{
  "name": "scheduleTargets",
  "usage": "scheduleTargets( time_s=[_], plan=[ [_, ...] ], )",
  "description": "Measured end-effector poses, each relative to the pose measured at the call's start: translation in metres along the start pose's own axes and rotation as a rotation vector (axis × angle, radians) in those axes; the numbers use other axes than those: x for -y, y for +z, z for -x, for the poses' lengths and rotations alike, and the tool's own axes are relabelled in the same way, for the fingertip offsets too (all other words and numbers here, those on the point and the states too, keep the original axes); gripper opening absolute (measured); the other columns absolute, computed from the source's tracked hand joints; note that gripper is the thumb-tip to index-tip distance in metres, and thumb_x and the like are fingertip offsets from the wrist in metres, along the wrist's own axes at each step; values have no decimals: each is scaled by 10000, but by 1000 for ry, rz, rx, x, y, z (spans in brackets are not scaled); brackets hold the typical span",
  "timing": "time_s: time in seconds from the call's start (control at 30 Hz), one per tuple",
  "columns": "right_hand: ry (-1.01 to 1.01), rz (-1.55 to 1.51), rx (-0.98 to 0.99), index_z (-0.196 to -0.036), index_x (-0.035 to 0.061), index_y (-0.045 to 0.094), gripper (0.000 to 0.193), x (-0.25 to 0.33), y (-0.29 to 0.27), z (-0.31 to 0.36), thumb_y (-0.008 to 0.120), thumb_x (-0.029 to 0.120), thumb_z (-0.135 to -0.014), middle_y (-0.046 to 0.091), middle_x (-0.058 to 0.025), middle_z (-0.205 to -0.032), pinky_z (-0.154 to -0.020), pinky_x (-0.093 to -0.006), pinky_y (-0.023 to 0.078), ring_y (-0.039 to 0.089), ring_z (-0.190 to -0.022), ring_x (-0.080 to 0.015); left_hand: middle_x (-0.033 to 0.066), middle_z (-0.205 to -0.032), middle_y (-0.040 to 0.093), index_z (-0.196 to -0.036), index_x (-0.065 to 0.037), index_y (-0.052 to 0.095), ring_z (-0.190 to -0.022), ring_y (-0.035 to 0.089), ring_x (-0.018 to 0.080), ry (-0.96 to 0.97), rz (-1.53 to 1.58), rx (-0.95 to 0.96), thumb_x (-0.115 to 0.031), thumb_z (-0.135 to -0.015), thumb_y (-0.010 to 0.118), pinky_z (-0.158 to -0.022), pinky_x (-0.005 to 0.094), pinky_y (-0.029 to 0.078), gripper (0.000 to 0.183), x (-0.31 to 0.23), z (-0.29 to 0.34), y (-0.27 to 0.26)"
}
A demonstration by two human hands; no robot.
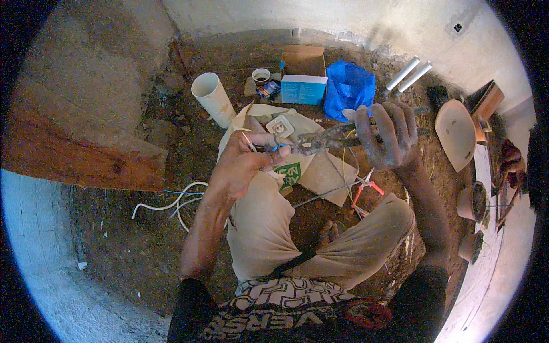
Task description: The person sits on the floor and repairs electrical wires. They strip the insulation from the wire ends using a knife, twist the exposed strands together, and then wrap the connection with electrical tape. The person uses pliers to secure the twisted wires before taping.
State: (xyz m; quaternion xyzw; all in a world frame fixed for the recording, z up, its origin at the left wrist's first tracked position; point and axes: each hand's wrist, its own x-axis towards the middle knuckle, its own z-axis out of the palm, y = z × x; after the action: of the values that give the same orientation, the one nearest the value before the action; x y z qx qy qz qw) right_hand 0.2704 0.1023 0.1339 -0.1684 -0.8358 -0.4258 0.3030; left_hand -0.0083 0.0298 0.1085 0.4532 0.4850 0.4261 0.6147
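The right hand is wrapped around pliers just right of frame centre; the left hand pinches a blue wire by their head. Upper centre: an open box, a blue bag; upper right, 2 pale tubes.

Dark, worn pliers point left, tips beside a blue wire.
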Motion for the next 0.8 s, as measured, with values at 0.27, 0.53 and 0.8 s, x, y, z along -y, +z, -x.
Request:
scheduleTargets(
  time_s=[0.27, 0.53, 0.8],
  plan=[
    [25, -99, 225, -911, 13, 627, 224, -2, -2, 4, 711, 194, -808, 589, -128, -791, -582, -415, 533, 621, -696, -285, 48, -883, 725, -882, -8, 745, -781, 643, 122, 151, -216, -26, -130, -816, 774, -758, 295, 502, 141, -1, 2, 5],
    [202, -430, 531, -950, 26, 596, 194, 4, -6, 11, 619, 168, -820, 595, -138, -811, -633, -455, 540, 648, -743, -335, 93, -925, 734, -907, -37, 766, -873, 683, 191, 391, -460, -183, -39, -785, 787, -798, 321, 523, 124, 7, 3, 11],
    [466, -769, 837, -944, 27, 627, 234, 8, -17, 19, 735, 201, -830, 629, -155, -862, -684, -484, 500, 610, -775, -369, 127, -984, 738, -907, -47, 772, -950, 701, 240, 478, -565, -253, 15, -753, 780, -844, 348, 539, 166, 12, 6, 18]
  ],
)
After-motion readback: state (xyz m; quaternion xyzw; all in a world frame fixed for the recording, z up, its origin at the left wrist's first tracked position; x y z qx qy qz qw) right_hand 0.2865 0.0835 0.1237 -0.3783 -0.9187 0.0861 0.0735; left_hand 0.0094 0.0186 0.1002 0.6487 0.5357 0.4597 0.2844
